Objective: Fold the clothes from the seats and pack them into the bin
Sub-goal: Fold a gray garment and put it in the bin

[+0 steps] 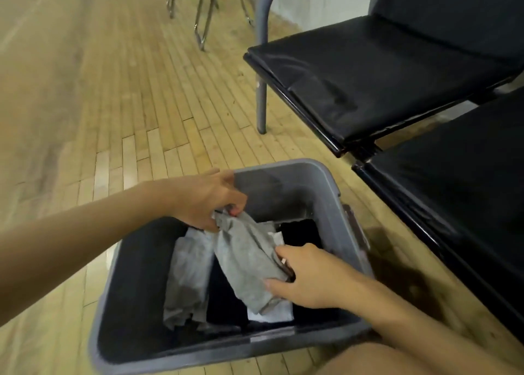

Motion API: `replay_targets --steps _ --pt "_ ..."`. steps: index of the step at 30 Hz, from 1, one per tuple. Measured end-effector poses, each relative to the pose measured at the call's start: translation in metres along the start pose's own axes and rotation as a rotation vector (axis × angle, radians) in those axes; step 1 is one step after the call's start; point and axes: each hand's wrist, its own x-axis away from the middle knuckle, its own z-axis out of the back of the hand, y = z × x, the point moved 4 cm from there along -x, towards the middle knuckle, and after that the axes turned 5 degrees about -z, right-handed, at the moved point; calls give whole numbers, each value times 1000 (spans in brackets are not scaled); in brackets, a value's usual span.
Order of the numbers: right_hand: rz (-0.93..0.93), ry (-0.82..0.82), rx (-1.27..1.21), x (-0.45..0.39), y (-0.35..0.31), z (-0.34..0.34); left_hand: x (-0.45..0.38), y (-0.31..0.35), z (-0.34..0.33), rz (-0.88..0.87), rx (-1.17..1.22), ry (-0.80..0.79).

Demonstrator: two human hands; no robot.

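In the head view, a grey plastic rectangular bin [286,187] stands on the pale wooden plank floor [99,91], and both hands reach into it. The left hand [207,199], at the bin's far left rim, pinches the upper end of a folded grey cloth garment [246,261] between thumb and curled fingers. The right hand [309,278], over the bin's near right part, grips the lower end of the same garment, thumb on top and fingers curled beneath. The garment slants across the bin's opening, above a lighter grey garment [187,278] lying inside along the bin's left wall, a white piece [272,313] and dark clothing [226,298] below. Two black padded seats [382,71] stand just right of the bin. Beyond the bin, chrome chair legs [201,17] show.
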Motion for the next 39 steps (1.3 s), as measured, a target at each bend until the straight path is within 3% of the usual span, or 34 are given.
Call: replay_targets --steps 4,9,13,16,21,26,34,39 --pt "35 -158 -116 -54 -22 -37 22 -24 -32 62 -24 -146" --pt "40 -230 -148 -89 -54 -79 21 -37 -61 73 3 -239" --pt "-43 -304 66 -88 -42 -86 -7 -29 -89 37 -43 -281" --pt "-38 -107 454 -80 -37 -71 -35 -19 -105 15 -113 -295" --pt "61 165 674 -53 -36 -39 -60 9 -76 -125 -193 -169" --pt "38 189 888 -13 -23 -19 -68 37 -35 -187 -248 -89" --pt "-142 212 1008 107 26 34 -119 122 63 -366 -360 22" --pt "-171 472 926 229 83 66 -165 212 146 -482 -410 189"
